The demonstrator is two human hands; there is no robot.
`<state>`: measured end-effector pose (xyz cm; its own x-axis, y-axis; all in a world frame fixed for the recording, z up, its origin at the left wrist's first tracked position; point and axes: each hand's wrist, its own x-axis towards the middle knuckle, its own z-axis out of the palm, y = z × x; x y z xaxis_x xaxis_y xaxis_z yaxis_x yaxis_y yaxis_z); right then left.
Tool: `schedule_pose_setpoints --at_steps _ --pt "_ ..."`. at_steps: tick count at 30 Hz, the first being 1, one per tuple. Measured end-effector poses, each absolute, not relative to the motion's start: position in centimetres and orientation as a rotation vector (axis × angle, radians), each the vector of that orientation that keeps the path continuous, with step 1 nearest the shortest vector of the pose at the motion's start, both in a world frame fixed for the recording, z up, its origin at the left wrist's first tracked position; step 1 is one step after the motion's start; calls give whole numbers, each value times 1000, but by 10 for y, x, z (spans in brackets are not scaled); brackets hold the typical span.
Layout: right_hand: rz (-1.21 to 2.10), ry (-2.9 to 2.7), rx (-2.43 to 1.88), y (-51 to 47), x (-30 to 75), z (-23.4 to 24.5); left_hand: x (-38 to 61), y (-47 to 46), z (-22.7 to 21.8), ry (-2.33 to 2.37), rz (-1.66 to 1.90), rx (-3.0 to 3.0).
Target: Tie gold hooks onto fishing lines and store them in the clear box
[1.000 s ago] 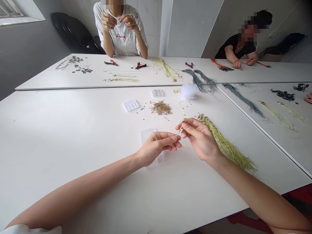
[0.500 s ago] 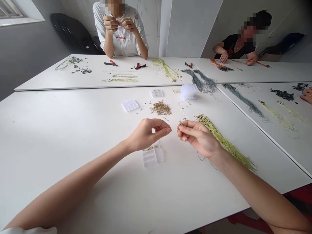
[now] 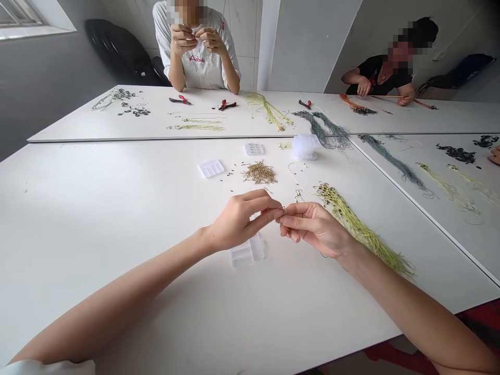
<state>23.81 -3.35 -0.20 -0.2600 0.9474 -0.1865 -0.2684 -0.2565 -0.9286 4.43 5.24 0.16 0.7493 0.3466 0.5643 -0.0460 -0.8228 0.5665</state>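
Observation:
My left hand (image 3: 242,216) and my right hand (image 3: 312,225) meet fingertip to fingertip above the white table (image 3: 117,208). Both are pinched on a thin yellow-green cord with a small gold fitting (image 3: 283,212) between them. A clear compartment box (image 3: 247,251) lies under my left hand. A bundle of yellow-green cords (image 3: 361,229) lies just right of my right hand. A pile of small gold fittings (image 3: 259,173) sits farther back.
Two more clear boxes (image 3: 210,167) (image 3: 253,149) and a white mesh wad (image 3: 303,146) lie beyond. Across the table a person in white (image 3: 199,47) works a cord; red pliers (image 3: 225,105) lie there. Another person (image 3: 386,78) sits at the far right beside grey cords (image 3: 324,127).
My left hand rose from the clear box and came right until its fingertips met my right hand's. My right hand shifted slightly down and left.

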Motion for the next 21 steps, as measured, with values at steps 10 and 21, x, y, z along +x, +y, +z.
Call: schedule_pose_setpoints --at_steps 10,21 --pt "1726 -1045 -947 -34 239 -1 42 56 7 151 824 2339" --pt "1705 -1064 -955 -34 239 -1 41 59 9 218 820 2351"
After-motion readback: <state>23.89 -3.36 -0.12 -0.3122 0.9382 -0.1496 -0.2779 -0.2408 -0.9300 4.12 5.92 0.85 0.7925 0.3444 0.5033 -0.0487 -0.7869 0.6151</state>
